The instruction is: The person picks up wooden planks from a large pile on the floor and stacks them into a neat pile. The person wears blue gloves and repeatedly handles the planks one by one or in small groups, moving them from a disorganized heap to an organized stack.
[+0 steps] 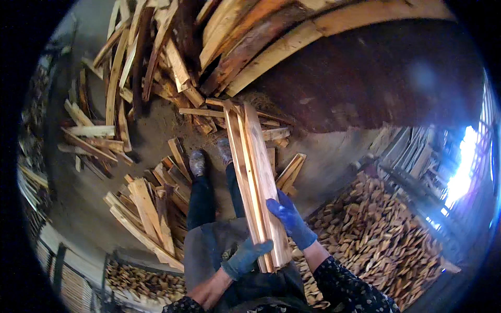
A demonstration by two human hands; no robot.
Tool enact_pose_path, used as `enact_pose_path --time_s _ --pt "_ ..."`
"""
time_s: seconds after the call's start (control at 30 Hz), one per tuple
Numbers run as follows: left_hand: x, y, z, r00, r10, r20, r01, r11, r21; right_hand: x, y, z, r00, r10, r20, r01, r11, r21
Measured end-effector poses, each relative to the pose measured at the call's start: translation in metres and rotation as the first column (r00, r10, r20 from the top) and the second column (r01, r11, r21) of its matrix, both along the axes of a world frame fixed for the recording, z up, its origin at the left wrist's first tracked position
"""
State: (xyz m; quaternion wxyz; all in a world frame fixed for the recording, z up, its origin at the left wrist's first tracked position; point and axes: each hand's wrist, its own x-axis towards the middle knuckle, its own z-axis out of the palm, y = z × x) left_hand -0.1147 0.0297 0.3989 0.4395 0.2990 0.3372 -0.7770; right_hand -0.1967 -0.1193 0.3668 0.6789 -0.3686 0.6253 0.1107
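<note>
A small bundle of long, pale wooden boards [263,172] is held lengthwise in front of my body, its far end reaching toward the scrap wood on the floor. My left hand [244,257], in a grey-green glove, closes on the near end from the left, its fingers lying across the top. My right hand [293,221], in a blue glove, grips the right edge a little farther up; some of its fingers are hidden by the boards. Narrow gaps show between the pieces, which lie roughly side by side.
Long slabs [167,47] are heaped at the far side, beside a large dark reddish-brown surface [365,78]. Split boards [148,208] lie left of my legs. Many short wood pieces [376,235] are piled at the right, with more in a bin [107,279] at the lower left.
</note>
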Motion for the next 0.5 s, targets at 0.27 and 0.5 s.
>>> enact_pose_path --time_s 0.27,0.5 --pt "-0.004 0.025 -0.008 0.772 -0.531 0.349 0.608 0.778 -0.160 -0.039 0.022 -0.032 0.687 -0.674 0.273 0.415 0.671 0.614" --pt "-0.044 0.053 -0.041 0.657 -0.603 0.452 0.714 0.689 -0.120 -0.131 0.069 -0.091 0.814 -0.447 0.370 0.363 0.890 0.276"
